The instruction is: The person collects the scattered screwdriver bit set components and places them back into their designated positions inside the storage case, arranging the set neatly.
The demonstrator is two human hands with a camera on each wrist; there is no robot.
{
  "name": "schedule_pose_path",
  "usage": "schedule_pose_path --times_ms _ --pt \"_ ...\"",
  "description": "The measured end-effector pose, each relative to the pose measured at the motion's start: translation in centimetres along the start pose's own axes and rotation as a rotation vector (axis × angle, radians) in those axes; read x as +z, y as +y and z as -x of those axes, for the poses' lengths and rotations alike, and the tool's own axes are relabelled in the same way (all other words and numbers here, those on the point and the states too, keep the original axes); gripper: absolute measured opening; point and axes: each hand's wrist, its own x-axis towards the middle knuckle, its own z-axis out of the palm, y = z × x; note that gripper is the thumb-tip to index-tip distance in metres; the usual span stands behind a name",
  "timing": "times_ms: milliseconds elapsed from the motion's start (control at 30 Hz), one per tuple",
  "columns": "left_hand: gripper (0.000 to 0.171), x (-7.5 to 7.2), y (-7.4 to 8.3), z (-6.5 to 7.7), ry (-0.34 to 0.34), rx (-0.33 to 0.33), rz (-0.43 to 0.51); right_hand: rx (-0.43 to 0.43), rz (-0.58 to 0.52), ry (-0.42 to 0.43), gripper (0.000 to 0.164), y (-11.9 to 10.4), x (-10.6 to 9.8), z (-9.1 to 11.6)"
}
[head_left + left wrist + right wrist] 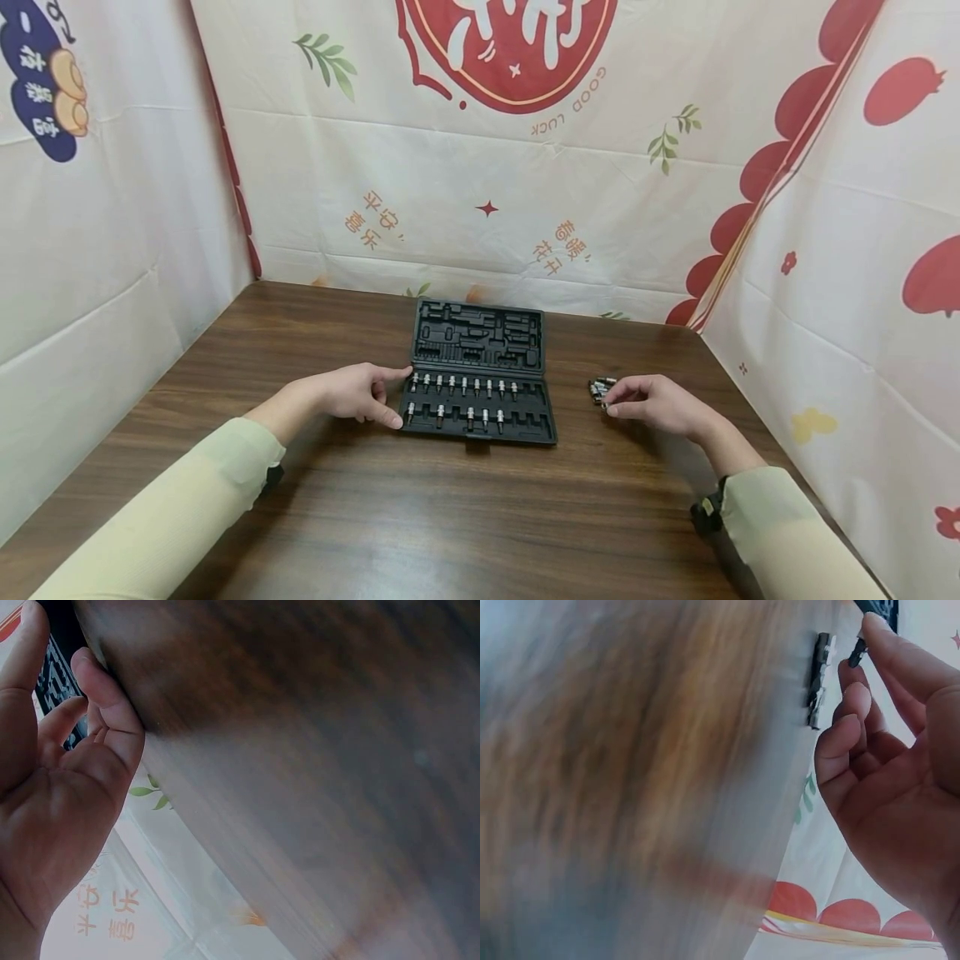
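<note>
A black tool case (480, 444) lies unfolded on the table, its moulded lid leaning back. Silver bit sockets (470, 415) stand in two rows in its base; bare slots show at the right end of both rows. My left hand (360, 392) is at the case's left side, index finger by the hinge corner and thumb at the front corner. To the right of the case, my right hand (656, 404) pinches a small bit socket (858, 652) between thumb and fingers. More loose bit sockets (599, 387) lie in a small cluster beside those fingertips.
The brown wooden table (450, 517) extends around the case on all sides. Printed cloth (450, 150) hangs behind the table and along both its sides. A dark band (707, 512) sits on the right wrist.
</note>
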Motion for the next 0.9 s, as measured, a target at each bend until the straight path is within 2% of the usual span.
schedule_pose_path --times_ms 200,600,900 --pt "0.1 0.0 -0.1 0.0 0.005 -0.006 0.004 0.013 -0.06 0.009 0.026 -1.0 0.2 -0.2" --pt "0.1 0.1 -0.1 -0.1 0.009 -0.005 0.013 -0.089 -0.17 0.0 0.038 -1.9 0.9 -0.7" --pt "0.099 0.1 -0.1 -0.1 0.006 0.001 0.02 -0.082 -0.15 0.031 0.041 -2.7 1.3 -1.3"
